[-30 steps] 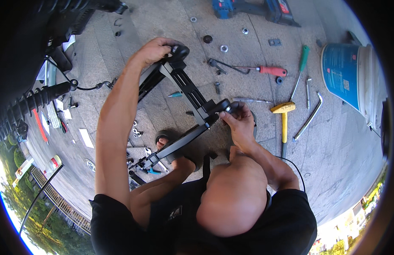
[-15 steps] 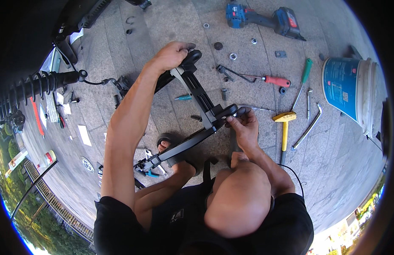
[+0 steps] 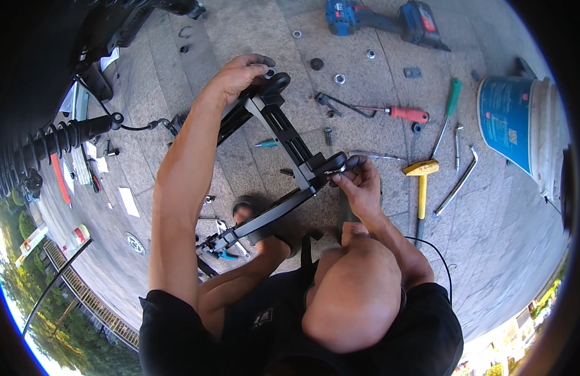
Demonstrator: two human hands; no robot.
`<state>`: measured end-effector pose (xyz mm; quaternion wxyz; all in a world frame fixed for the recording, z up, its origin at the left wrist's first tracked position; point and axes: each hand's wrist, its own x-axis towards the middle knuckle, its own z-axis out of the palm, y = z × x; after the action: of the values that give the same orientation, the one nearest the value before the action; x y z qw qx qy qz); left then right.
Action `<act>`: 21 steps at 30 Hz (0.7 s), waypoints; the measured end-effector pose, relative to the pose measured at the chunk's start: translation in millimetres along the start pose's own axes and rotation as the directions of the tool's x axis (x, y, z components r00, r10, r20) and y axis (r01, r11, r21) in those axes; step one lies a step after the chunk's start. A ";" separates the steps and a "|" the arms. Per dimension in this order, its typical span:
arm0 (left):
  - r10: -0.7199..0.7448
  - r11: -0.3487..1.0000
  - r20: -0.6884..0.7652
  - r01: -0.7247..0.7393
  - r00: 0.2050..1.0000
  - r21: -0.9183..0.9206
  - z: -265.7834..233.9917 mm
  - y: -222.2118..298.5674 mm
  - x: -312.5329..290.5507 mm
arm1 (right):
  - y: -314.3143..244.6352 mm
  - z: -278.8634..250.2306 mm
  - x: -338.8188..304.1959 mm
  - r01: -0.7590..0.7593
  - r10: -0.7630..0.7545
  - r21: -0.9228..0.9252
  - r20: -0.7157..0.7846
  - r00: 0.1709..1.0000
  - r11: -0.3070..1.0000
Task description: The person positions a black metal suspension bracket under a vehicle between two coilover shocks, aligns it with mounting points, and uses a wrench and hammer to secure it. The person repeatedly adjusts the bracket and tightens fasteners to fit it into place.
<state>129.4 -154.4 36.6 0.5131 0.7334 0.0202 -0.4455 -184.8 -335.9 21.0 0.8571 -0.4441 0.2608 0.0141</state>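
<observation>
Left hand point(image 3: 238, 78) and right hand point(image 3: 362, 186) hold the black frame point(image 3: 292, 141) — fingers point(image 3: 345, 183) gripping its ends.

An outdoor repair spot, like a makeshift workshop, is indicated. The stone paving point(image 3: 481, 222) is strewn with tools and parts: a cordless power tool point(image 3: 382, 22) and a loose nut point(image 3: 371, 54) are seen at one o'clock, a yellow hammer point(image 3: 422, 191) at three. Open air is shown by trees point(image 3: 55, 329) and a railing point(image 3: 93, 301) at eight o'clock, where daylight is let in.
</observation>
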 end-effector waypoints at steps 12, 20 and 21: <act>-0.091 0.996 0.063 0.090 0.994 0.015 -0.7 4.5 10.0 | 9.2 -27.8 27.5 0.150 -0.108 -0.209 0.202 0.973 0.966; -0.088 0.993 0.076 0.081 0.993 0.089 -0.9 -2.8 20.7 | -23.0 -35.3 39.3 0.228 -0.033 -0.466 0.390 0.920 0.855; -0.080 0.992 0.079 0.072 0.994 0.100 -2.1 -4.4 21.6 | -24.3 -33.8 38.1 0.211 -0.025 -0.459 0.377 0.926 0.863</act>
<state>141.6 -159.9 19.0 0.4600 0.7370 0.0053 -0.4952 -160.4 -384.6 6.0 0.7479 -0.6524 0.0597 0.1072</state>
